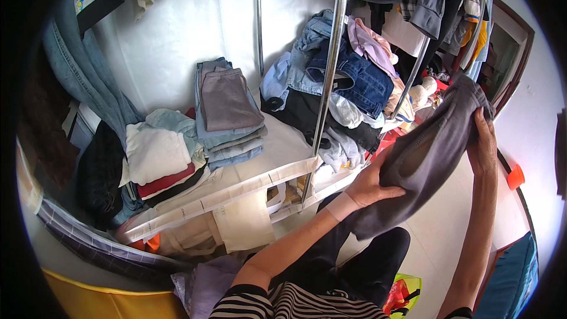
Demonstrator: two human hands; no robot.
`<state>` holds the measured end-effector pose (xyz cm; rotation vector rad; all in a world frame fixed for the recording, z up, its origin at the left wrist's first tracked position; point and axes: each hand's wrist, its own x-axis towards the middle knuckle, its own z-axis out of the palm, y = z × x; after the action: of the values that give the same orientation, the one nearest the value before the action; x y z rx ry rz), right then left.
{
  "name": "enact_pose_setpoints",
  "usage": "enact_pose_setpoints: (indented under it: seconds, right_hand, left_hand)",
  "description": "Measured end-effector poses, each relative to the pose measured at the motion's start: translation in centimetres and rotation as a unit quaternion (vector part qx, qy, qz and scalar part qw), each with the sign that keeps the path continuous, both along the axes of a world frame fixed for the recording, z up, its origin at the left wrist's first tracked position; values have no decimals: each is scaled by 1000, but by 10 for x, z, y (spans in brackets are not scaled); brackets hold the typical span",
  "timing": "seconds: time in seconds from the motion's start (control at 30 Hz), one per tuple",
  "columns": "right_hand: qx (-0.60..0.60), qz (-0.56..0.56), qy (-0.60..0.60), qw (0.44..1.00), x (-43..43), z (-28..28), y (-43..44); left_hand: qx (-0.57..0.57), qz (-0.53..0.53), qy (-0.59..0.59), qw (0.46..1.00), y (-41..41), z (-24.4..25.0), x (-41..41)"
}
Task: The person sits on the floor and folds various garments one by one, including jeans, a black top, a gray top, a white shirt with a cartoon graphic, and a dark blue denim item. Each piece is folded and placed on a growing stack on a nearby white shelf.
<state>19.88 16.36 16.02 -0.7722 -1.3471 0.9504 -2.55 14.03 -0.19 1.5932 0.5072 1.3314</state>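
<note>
Between my two hands hangs a dark grey garment (425, 155), held at a slant above my knees. My left hand (376, 181) grips its near side, the thumb lying on top of the cloth. At its upper end my right hand (483, 141) has hold of the edge, with the fingers partly hidden behind it. On the shelf (283, 141) to the left stands a stack of folded trousers (230, 102), a greyish-brown pair on top. Beside that stack is a pile of folded clothes (159, 155), white, dark red and black among them.
Metal poles (330, 66) rise from the shelf rack. Behind them lies a loose heap of denim and other clothes (354, 79). Clothes hang (429, 0) at upper right. Below the shelf is a cream fabric bag (243, 221). An orange cup-like object (515, 177) is by the wall.
</note>
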Motion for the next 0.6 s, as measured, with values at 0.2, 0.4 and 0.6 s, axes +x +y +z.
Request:
enact_pose_setpoints:
  seconds: [0.2, 0.4, 0.6]
  right_hand:
    - [48, 10, 4, 999, -16, 30, 3]
    - [114, -5, 8, 993, 28, -23, -63]
    - [68, 305, 2, 950, -17, -142, -198]
  left_hand:
    - [-16, 14, 59, 998, 23, 34, -15]
    - [247, 151, 141, 947, -3, 58, -50]
    - [168, 75, 316, 931, -129, -52, -90]
